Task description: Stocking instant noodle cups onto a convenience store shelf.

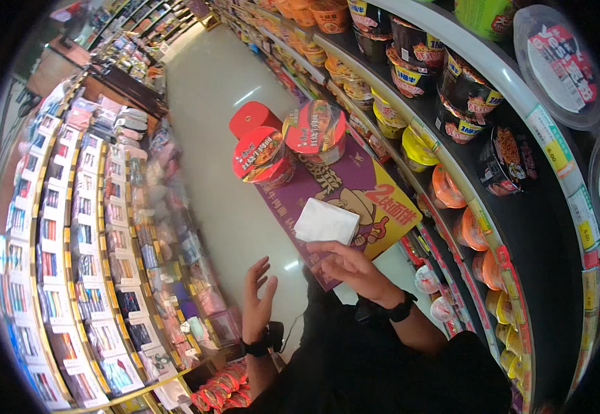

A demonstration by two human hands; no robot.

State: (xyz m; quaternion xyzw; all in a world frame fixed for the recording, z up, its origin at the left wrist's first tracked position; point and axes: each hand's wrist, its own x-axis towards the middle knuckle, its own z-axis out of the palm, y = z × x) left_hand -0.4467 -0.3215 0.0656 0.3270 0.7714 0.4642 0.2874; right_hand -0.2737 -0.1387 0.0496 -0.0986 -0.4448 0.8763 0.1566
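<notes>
In front of me is a purple and yellow printed cardboard carton (pixel 325 189). A folded white tissue or cloth (pixel 326 221) lies on its top near my side. Just beside that white stack is my right hand (pixel 357 271), its fingers bent and apart, with nothing seen in them. To the left of the carton my left hand (pixel 259 300) is raised, fingers spread and empty. Two red instant noodle tubs, a left one (pixel 263 157) and a right one (pixel 315 132), stand at the carton's far end. Behind them is a red container (pixel 253 119) with a small dark opening.
Noodle-tub shelves (pixel 460 171) curve close along my right, holding black noodle bowls (pixel 468 95), orange tubs (pixel 468 227) and price labels. Shelves of boxed textiles (pixel 87 248) line the left. Between them runs a pale, shiny floor (pixel 209 139). Red packets (pixel 225 385) sit low at my left.
</notes>
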